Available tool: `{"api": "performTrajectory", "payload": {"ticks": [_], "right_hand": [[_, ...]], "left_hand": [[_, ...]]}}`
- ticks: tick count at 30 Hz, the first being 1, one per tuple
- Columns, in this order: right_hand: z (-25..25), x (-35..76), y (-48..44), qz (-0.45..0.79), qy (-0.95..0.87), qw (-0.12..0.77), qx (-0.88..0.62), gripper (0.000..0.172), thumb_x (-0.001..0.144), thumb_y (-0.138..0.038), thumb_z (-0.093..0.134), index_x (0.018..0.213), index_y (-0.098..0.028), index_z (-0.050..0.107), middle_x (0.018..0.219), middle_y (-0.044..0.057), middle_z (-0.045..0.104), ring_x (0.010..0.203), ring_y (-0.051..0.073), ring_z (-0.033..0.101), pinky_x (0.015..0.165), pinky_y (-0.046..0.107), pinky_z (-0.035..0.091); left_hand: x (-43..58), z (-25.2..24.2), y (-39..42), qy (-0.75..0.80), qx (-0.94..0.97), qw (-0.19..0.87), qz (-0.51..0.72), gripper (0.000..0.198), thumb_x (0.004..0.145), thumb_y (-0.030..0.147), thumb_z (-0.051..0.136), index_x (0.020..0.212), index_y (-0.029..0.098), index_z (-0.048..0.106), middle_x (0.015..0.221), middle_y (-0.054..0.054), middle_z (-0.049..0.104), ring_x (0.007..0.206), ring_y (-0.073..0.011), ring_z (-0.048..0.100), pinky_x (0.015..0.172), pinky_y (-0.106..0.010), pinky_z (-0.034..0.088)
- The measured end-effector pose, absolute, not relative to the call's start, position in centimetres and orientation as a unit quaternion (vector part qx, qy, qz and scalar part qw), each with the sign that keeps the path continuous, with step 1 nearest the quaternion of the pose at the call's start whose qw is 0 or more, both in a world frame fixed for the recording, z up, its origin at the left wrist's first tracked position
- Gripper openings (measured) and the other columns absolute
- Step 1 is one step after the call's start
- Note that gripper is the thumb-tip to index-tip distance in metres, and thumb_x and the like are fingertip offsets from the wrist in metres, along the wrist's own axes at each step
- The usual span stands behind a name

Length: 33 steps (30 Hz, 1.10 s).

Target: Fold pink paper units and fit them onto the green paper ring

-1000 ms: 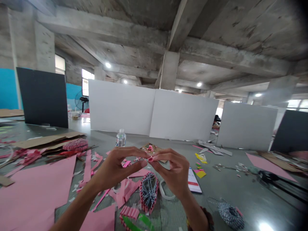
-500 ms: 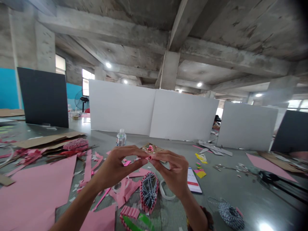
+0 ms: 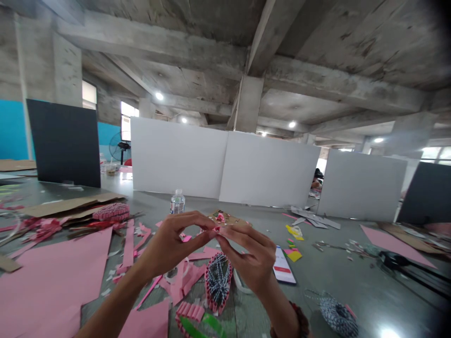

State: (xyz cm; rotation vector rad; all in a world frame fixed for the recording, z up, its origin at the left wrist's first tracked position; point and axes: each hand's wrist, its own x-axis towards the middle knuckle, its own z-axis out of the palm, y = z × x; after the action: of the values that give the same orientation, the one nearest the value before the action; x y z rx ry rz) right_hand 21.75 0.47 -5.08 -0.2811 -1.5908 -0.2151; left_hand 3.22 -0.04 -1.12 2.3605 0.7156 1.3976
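Both my hands meet at a small pink rolled piece (image 3: 217, 229), held above the table. My left hand (image 3: 176, 241) pinches it between thumb and forefinger; my right hand (image 3: 252, 251) pinches it from the other side, so fingertips hide most of it. Below them lies an oval pink piece (image 3: 218, 284) wound across with dark-and-white twine. A pleated pink strip (image 3: 190, 311) with a green band (image 3: 214, 324) rests at the near edge. Behind my fingers, a brown cardboard piece (image 3: 230, 218) carries a small pink bit.
Pink sheets (image 3: 52, 277) and paper strips cover the left side. A clear bottle (image 3: 177, 203) stands beyond my left hand. On the right lie a phone (image 3: 283, 268), a twine coil (image 3: 337, 315) and a black tool (image 3: 394, 259). White boards (image 3: 268, 169) stand across the back.
My right hand has turned slightly, its fingers closing further over the pink piece, which now shows less. My left hand stays nearly in place.
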Motion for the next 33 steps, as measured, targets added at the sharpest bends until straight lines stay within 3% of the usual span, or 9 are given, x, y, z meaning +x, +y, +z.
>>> {"api": "performTrajectory", "payload": {"ticks": [8, 22, 28, 33], "right_hand": [[-5.4, 22.1, 0.6, -0.219, -0.731, 0.634, -0.124, 0.059, 0.081, 0.0, 0.069, 0.132, -0.027, 0.057, 0.091, 0.004, 0.075, 0.081, 0.017, 0.072, 0.077, 0.027, 0.06], [-5.6, 21.8, 0.7, -0.247, -0.739, 0.601, -0.175, 0.04, 0.084, -0.003, 0.066, 0.121, -0.018, 0.062, 0.093, 0.007, 0.073, 0.085, 0.019, 0.07, 0.083, 0.03, 0.055], [-5.2, 21.7, 0.7, -0.1, -0.748, 0.618, -0.223, 0.026, 0.088, -0.009, 0.063, 0.111, -0.021, 0.067, 0.1, 0.005, 0.069, 0.095, 0.018, 0.066, 0.091, 0.032, 0.052], [-4.4, 21.8, 0.1, 0.075, -0.741, 0.612, -0.265, 0.01, 0.088, -0.018, 0.065, 0.096, -0.022, 0.07, 0.098, 0.004, 0.065, 0.093, 0.018, 0.064, 0.083, 0.03, 0.053]], "left_hand": [[3.4, -1.3, -0.2, 0.258, 0.828, 0.121, 0.482, 0.009, 0.088, 0.024, 0.065, 0.093, 0.02, 0.072, 0.087, -0.002, 0.073, 0.079, -0.0141, 0.068, 0.074, -0.025, 0.056], [3.5, -1.1, -0.1, 0.318, 0.824, 0.102, 0.457, 0.011, 0.087, 0.028, 0.066, 0.095, 0.023, 0.071, 0.089, 0.001, 0.072, 0.078, -0.013, 0.067, 0.077, -0.024, 0.055], [3.5, -0.8, -0.1, 0.329, 0.828, 0.17, 0.42, 0.022, 0.091, 0.034, 0.061, 0.107, 0.022, 0.07, 0.096, -0.002, 0.071, 0.084, -0.0129, 0.066, 0.076, -0.023, 0.055], [3.5, -0.7, 0.0, 0.348, 0.827, 0.188, 0.399, 0.025, 0.093, 0.036, 0.058, 0.112, 0.025, 0.069, 0.1, -0.002, 0.07, 0.086, -0.0127, 0.064, 0.074, -0.022, 0.053]]}}
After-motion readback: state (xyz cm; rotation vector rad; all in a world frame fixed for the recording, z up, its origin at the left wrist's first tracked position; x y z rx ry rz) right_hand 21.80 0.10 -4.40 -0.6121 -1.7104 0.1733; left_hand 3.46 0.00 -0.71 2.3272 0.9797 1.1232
